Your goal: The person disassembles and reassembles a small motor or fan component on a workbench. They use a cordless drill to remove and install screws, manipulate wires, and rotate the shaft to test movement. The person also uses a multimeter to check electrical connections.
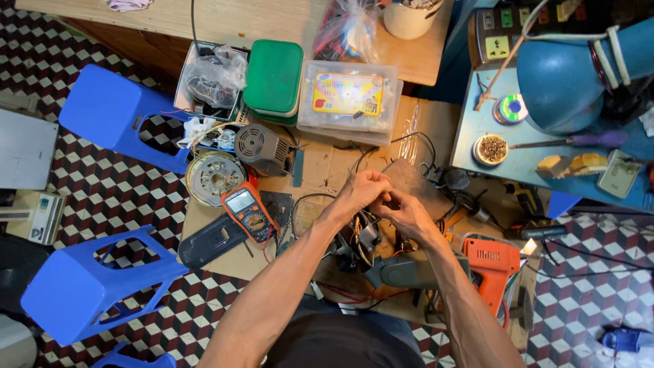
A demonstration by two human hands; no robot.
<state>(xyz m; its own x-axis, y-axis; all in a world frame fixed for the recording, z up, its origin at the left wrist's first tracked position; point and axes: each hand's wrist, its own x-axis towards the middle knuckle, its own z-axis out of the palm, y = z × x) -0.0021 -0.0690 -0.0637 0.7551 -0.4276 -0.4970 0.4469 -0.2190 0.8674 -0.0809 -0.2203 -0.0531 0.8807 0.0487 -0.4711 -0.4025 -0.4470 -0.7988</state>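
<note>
Both hands meet over the middle of a cardboard sheet (340, 163) laid on a chequered tile floor (116, 191). Left hand (364, 191) is curled shut, fingers pinched on a small part too tiny to name; right hand (409, 215) is closed against it, fingertips touching the same spot. A bundle of thin wires (356, 228), red and pale, hangs straight down from the pinch toward a small grey component (369, 236) just below, so the long axis runs away-to-near in the view.

Around: an orange-cased multimeter (247, 212) with grey screen lies left of the forearm, tilted; beside it a round metal motor part (213, 176) and a ribbed grey motor housing (264, 148). An orange plastic power drill (492, 264) sits just right of the right forearm. A grey elongated casing (409, 271) lies partly under the right forearm. Farther off: a green plastic lidded box (274, 76), a clear storage box (349, 101), two blue plastic stools (112, 112).
</note>
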